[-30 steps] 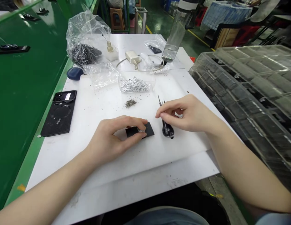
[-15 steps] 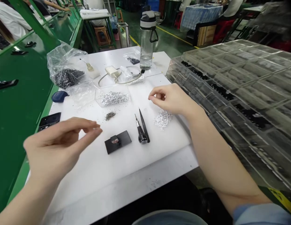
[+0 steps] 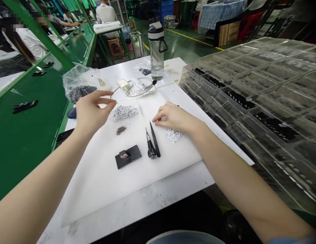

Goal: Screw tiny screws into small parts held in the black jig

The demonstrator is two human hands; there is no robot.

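My left hand (image 3: 95,110) is raised beside a clear tray of small white parts (image 3: 126,112). Its thumb and index fingertips meet; anything between them is too small to make out. My right hand (image 3: 170,117) hovers just beyond the tip of black tweezers (image 3: 154,139), fingers loosely curved and slightly apart, holding nothing visible. Beside the tweezers lies a black-handled screwdriver (image 3: 150,145). A black rectangular plate (image 3: 128,157) with a small raised block sits to their left. Below my right hand is a loose pile of white parts (image 3: 173,135). Tiny screws (image 3: 121,130) are heaped near the tray.
A water bottle (image 3: 156,51) stands at the back beside a white charger with cable (image 3: 124,84). A plastic bag of dark parts (image 3: 80,91) lies back left. Stacked clear compartment boxes (image 3: 249,81) line the right side; a green conveyor (image 3: 28,135) runs along the left.
My left hand has moved forward and right, to the clear tray. My right hand has shifted left and nearer, toward the tweezers' tip, its fingers loosening. The view has tilted slightly.
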